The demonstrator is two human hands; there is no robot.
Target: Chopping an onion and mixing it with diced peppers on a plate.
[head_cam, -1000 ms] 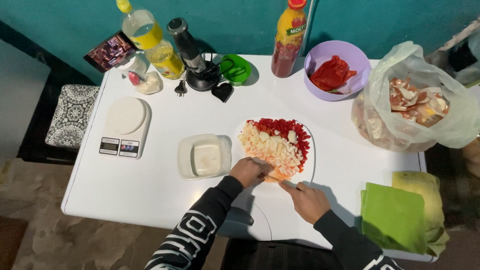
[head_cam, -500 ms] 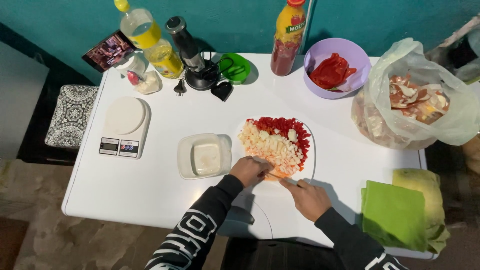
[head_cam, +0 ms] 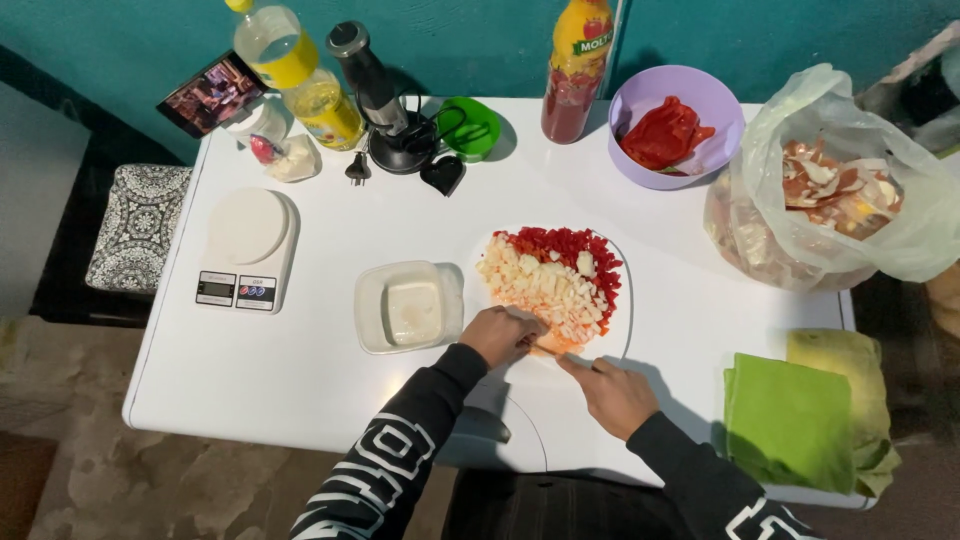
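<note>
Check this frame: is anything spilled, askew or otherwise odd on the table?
Nothing is spilled. Two small oddities: the hand blender's cord and plug lie loose on the white table, and the green cloth sits over the table's right edge. The left hand and right hand work at the cutting board.

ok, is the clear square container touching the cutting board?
Cannot tell. In the head view the clear square container sits right beside the left edge of the white cutting board; their rims look to meet, but no plain contact or gap shows.
</note>
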